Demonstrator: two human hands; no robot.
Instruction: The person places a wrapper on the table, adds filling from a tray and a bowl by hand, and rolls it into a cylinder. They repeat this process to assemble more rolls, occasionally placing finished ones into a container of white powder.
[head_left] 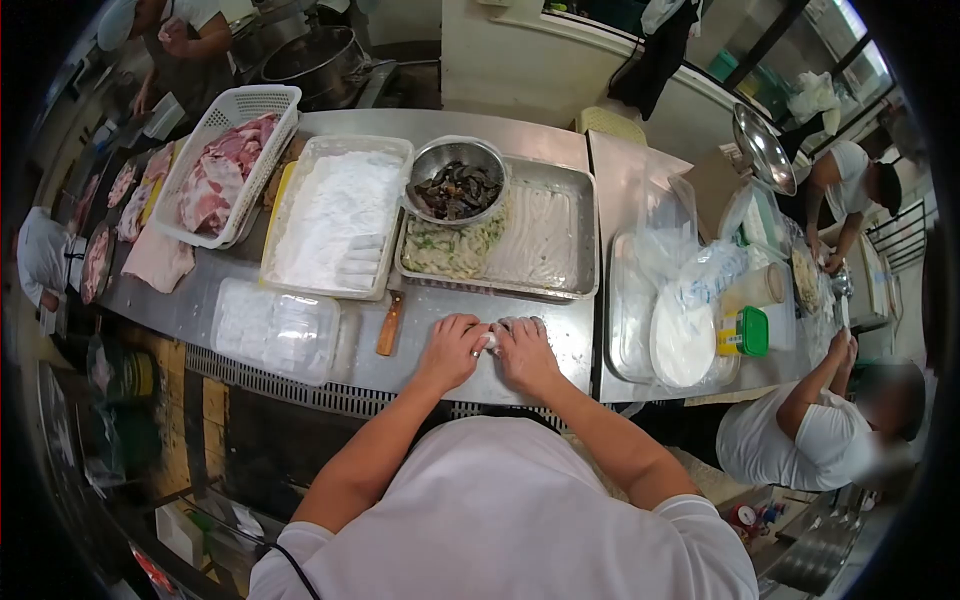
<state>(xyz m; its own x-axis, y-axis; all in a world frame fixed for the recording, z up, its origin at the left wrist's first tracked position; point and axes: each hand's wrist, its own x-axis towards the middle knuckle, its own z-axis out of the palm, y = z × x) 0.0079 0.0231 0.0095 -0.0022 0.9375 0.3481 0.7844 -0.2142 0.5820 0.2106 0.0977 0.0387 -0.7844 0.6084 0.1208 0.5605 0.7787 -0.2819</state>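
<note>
Over the steel counter, my left hand and my right hand meet, fingers curled in around a small white floury roll. Most of the roll is hidden by the fingers. A wooden-handled knife lies left of my left hand, its blade not showing. Just beyond my hands is a metal tray with pale filling flecked green in its left part. A steel bowl of dark pieces sits over the tray. To its left, a white tub holds white powder and several white rolls.
A clear plastic container with white contents stands near the front edge. Farther left, a white basket holds raw meat. On the right are plastic bags, a white plate and a green-lidded tub. Other people work at both sides.
</note>
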